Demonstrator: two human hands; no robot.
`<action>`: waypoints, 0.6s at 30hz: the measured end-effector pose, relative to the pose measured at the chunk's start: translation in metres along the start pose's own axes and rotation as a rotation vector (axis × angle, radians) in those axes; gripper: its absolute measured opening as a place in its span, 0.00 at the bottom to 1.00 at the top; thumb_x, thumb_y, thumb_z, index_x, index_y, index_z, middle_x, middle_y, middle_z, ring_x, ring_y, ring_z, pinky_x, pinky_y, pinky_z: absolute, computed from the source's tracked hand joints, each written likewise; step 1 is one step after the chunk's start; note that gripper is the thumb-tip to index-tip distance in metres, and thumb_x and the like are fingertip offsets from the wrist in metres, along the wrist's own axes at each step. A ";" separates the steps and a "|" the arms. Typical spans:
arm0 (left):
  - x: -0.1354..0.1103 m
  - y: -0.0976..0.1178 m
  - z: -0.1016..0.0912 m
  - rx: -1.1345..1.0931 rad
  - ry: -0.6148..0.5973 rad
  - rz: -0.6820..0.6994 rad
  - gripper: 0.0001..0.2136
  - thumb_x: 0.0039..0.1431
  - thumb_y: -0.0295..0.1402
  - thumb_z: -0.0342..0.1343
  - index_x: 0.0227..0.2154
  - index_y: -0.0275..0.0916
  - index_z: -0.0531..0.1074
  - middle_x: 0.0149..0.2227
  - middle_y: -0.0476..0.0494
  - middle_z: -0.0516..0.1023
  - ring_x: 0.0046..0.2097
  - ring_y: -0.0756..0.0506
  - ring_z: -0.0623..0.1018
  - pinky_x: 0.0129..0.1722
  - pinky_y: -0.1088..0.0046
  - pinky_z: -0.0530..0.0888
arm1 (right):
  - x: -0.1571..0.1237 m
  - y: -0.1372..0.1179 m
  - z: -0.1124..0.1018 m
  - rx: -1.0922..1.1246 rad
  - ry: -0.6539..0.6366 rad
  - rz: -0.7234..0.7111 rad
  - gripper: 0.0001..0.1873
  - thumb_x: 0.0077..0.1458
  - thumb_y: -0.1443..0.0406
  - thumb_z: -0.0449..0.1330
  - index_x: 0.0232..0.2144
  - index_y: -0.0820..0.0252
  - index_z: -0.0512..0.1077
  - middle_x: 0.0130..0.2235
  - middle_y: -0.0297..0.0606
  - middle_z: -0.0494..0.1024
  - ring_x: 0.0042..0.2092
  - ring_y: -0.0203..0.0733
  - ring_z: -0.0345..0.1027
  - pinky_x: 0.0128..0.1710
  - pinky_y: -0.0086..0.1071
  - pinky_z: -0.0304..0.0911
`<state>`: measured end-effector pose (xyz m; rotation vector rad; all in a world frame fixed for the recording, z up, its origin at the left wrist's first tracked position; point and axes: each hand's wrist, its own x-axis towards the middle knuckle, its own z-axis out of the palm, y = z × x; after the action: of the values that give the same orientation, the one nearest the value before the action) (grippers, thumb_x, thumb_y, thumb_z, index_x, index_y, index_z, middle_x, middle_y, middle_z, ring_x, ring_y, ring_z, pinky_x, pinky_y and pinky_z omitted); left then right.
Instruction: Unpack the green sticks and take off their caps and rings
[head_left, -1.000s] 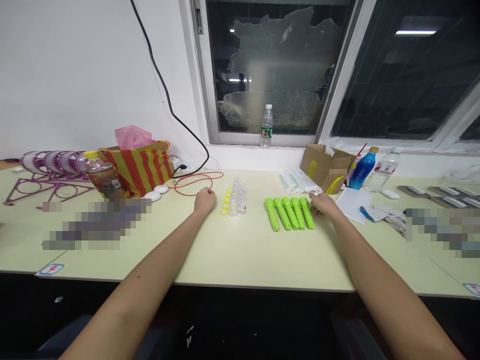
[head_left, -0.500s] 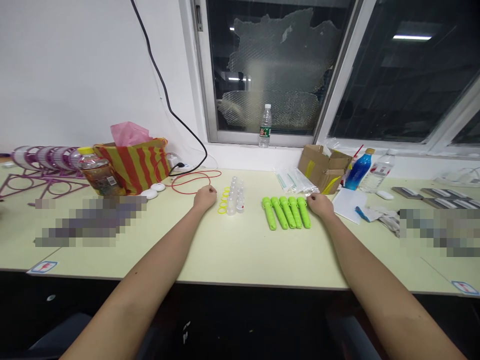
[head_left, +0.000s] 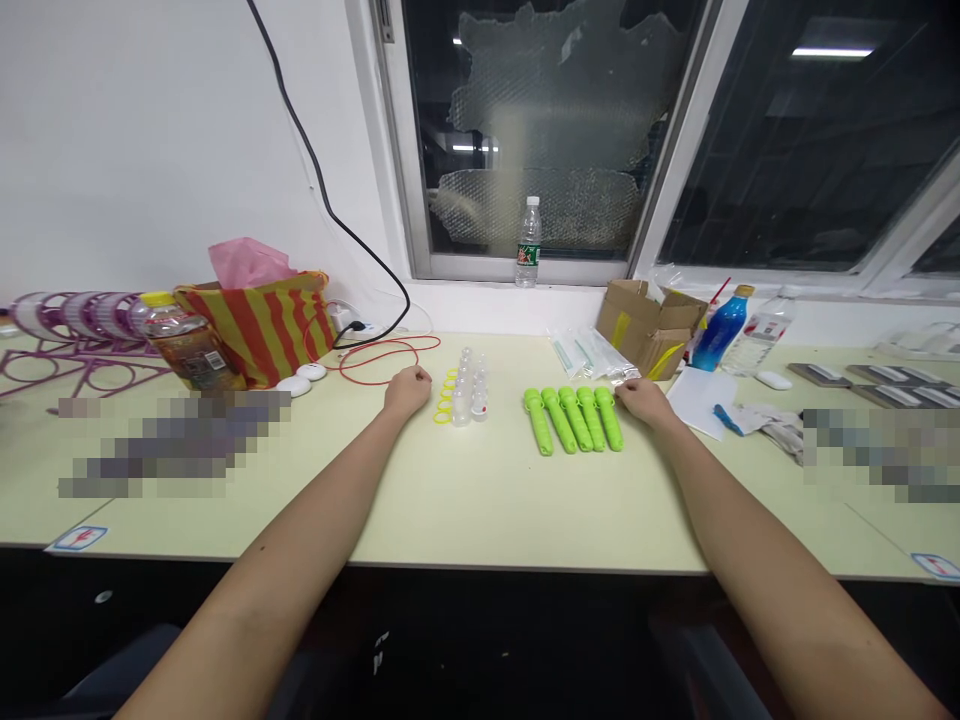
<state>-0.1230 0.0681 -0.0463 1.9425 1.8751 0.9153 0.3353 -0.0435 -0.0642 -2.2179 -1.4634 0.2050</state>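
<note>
My left hand (head_left: 408, 391) rests on the table as a closed fist, with nothing showing in it. Just right of it stand several yellow rings (head_left: 445, 402) and two rows of small clear plastic pieces (head_left: 463, 395), one with a red spot. My right hand (head_left: 643, 401) lies with its fingers curled in, beside several bright green plastic sticks (head_left: 571, 420) with wider round heads. These sticks lie side by side, heads away from me. The right fingertips are close to the rightmost stick and to clear plastic bags (head_left: 589, 355); whether they touch either, I cannot tell.
An open cardboard box (head_left: 641, 325), a blue bottle (head_left: 721, 330) and a white sheet (head_left: 701, 400) are at the right. A striped bag (head_left: 274, 330), a yellow-capped bottle (head_left: 191, 345) and red cord (head_left: 375, 365) are at the left. A water bottle (head_left: 528, 250) stands on the sill.
The camera view has shifted slightly. Both hands stay in nearly the same places, and the objects on the table have not moved.
</note>
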 end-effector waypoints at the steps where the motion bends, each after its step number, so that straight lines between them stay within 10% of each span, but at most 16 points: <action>1: 0.000 0.000 0.000 0.002 -0.002 -0.001 0.06 0.49 0.30 0.53 0.29 0.42 0.74 0.38 0.43 0.80 0.40 0.42 0.76 0.36 0.69 0.67 | 0.000 0.000 0.000 0.005 0.000 -0.002 0.14 0.54 0.60 0.53 0.31 0.60 0.77 0.38 0.41 0.80 0.38 0.42 0.70 0.35 0.28 0.59; 18: 0.000 0.003 -0.001 0.034 -0.010 -0.022 0.07 0.50 0.29 0.53 0.30 0.43 0.75 0.40 0.45 0.81 0.42 0.42 0.76 0.36 0.69 0.67 | 0.004 0.005 0.004 0.052 0.028 -0.040 0.14 0.53 0.61 0.53 0.29 0.61 0.77 0.35 0.43 0.79 0.35 0.43 0.69 0.34 0.31 0.58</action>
<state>-0.1212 0.0669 -0.0434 1.9380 1.9143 0.8713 0.3394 -0.0405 -0.0698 -2.1401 -1.4691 0.1961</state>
